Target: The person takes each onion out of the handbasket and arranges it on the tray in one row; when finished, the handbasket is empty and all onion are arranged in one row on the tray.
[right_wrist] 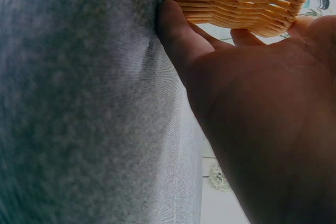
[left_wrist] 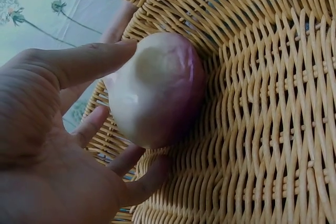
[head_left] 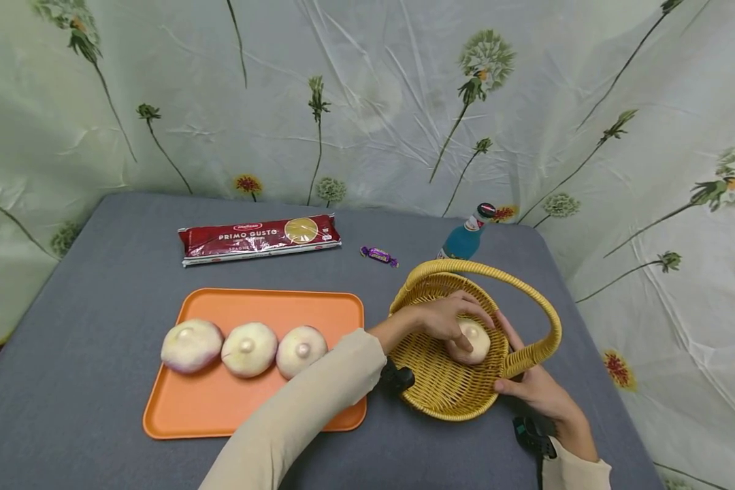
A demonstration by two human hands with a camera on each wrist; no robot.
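Observation:
A white-and-purple turnip [head_left: 469, 341] lies inside the yellow wicker basket [head_left: 441, 391], at its right side. My left hand [head_left: 447, 318] reaches into the basket and holds this turnip. In the left wrist view the thumb lies on the turnip [left_wrist: 157, 90] and the other fingers curve around its lower edge. From outside, my right hand [head_left: 542, 389] grips the basket's right side below the handle; in the right wrist view its thumb and fingers spread around the wicker wall [right_wrist: 236, 3]. Three more turnips [head_left: 249, 349] sit in a row on an orange tray [head_left: 202, 415].
A red spaghetti packet [head_left: 260, 238] lies behind the tray. To its right is a purple wrapped candy [head_left: 379, 256]. A blue bottle [head_left: 463, 238] stands behind the basket, its lower part hidden. The basket's handle [head_left: 496, 271] arches over the opening. Floral cloth hangs behind the grey table [head_left: 86, 306].

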